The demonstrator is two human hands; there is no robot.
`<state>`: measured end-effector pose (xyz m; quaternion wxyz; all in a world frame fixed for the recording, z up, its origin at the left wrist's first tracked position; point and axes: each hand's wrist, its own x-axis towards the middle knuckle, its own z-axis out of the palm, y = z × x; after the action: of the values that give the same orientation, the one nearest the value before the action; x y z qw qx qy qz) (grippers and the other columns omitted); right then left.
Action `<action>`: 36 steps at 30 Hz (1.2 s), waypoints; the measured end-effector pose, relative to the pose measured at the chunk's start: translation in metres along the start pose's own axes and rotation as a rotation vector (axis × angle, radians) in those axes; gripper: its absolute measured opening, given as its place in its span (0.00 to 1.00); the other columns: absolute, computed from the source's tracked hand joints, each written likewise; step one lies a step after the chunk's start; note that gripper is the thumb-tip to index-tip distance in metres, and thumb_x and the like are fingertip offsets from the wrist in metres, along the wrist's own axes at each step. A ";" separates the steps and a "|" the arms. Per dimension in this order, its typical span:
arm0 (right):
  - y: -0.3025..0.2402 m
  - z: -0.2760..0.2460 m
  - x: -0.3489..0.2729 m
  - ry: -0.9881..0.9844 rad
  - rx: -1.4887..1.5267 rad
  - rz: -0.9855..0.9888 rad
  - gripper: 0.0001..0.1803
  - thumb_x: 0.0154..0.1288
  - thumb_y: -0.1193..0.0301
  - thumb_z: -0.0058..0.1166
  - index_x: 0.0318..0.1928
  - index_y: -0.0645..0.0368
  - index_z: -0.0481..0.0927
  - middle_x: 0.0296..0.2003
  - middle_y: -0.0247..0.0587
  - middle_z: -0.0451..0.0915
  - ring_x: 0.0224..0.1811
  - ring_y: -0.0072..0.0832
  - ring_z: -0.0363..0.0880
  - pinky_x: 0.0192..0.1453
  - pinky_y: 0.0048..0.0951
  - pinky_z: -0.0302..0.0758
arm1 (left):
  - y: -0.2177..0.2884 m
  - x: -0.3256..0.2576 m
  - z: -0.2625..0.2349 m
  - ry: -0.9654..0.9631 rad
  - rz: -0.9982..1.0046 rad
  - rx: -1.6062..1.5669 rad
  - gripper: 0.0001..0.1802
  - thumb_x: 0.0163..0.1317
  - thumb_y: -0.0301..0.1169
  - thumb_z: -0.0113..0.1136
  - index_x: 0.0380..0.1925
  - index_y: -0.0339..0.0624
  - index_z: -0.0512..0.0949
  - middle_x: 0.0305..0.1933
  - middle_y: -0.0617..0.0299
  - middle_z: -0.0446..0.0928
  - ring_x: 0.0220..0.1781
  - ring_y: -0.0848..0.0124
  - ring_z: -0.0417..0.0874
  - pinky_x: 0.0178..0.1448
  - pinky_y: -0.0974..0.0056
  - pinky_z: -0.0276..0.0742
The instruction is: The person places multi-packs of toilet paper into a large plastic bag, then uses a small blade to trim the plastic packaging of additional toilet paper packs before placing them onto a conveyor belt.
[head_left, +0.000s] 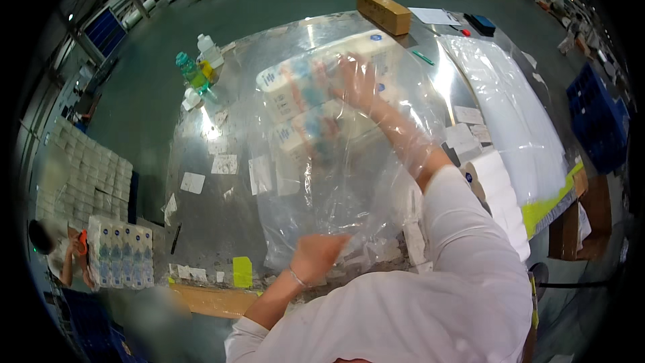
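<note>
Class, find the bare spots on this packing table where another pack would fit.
Bare table lies left of the clear bag, between the bottles and the yellow note. Crowded: the right side, with plastic sheeting and stacked tissue packs.

Shiny metal table (201, 215), clear plastic bag (336, 195), cardboard box (383, 11), bottles (195, 72), paper slips (193, 182), green pen (423, 58), yellow note (242, 271)

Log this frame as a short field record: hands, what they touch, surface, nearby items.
left hand: grips the near open edge of the clear plastic bag
right hand: reaches deep inside the bag, palm on the tissue packs
surface: shiny metal table
nearby: cardboard box, green bottle, paper slips, stacked white rolls
</note>
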<state>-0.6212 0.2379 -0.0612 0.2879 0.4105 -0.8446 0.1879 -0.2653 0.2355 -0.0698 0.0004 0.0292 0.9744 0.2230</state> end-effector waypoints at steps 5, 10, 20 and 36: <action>0.092 -0.040 -0.235 -0.070 0.259 0.278 0.36 0.46 0.66 0.55 0.57 0.64 0.60 0.52 0.58 0.65 0.54 0.49 0.64 0.57 0.41 0.62 | -0.070 -0.021 0.055 0.180 -0.144 -0.028 0.10 0.55 0.35 0.49 0.35 0.52 0.78 0.33 0.57 0.78 0.32 0.58 0.78 0.34 0.57 0.73; 0.113 -0.195 -0.368 -0.594 0.478 0.623 0.16 0.51 0.67 0.52 0.41 0.60 0.77 0.32 0.46 0.79 0.37 0.33 0.77 0.44 0.31 0.71 | -0.086 -0.038 0.046 -0.039 -0.290 0.236 0.16 0.53 0.36 0.54 0.42 0.50 0.74 0.38 0.53 0.76 0.39 0.55 0.76 0.42 0.55 0.72; 0.177 -0.291 -0.477 -0.352 -0.260 1.255 0.31 0.56 0.46 0.42 0.46 0.62 0.73 0.36 0.52 0.78 0.42 0.45 0.76 0.42 0.37 0.71 | 0.061 0.036 0.053 -0.125 0.210 -0.207 0.19 0.53 0.34 0.57 0.45 0.41 0.71 0.45 0.53 0.71 0.46 0.56 0.73 0.46 0.59 0.70; 0.090 -0.210 -0.458 0.344 1.562 1.644 0.33 0.51 0.51 0.51 0.52 0.62 0.67 0.40 0.47 0.74 0.39 0.32 0.75 0.46 0.28 0.71 | 0.167 0.079 0.141 -0.605 -0.071 -0.915 0.31 0.63 0.48 0.42 0.57 0.35 0.60 0.55 0.59 0.63 0.56 0.69 0.62 0.61 0.67 0.55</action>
<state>-0.3955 0.6754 -0.2014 -0.1437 -0.2298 -0.4598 0.8456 -0.3331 0.4516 -0.1233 0.3006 0.0562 0.7348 0.6054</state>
